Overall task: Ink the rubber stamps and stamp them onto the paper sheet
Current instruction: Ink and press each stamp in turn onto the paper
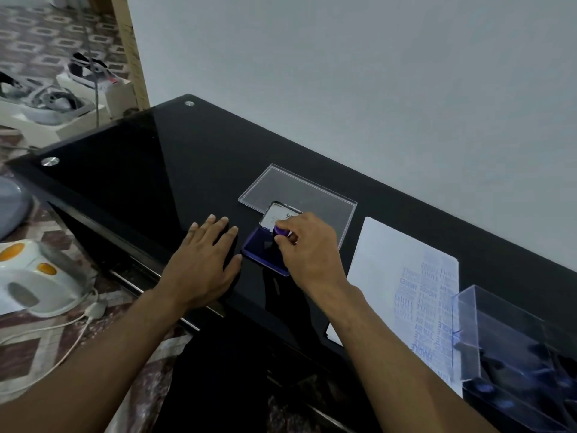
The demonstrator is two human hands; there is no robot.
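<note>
The right hand (307, 245) pinches a purple-handled stamp (282, 231) down on the ink pad (259, 250) — the paper sheet (402, 276) lies just to its right, nearer that hand — while the left hand (204, 260) rests flat and empty on the bench (140, 170).

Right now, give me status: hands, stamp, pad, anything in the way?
Right hand pinching purple stamp down on ink pad. Left hand flat on table. Paper sheet partly stamped, path clear.
</note>
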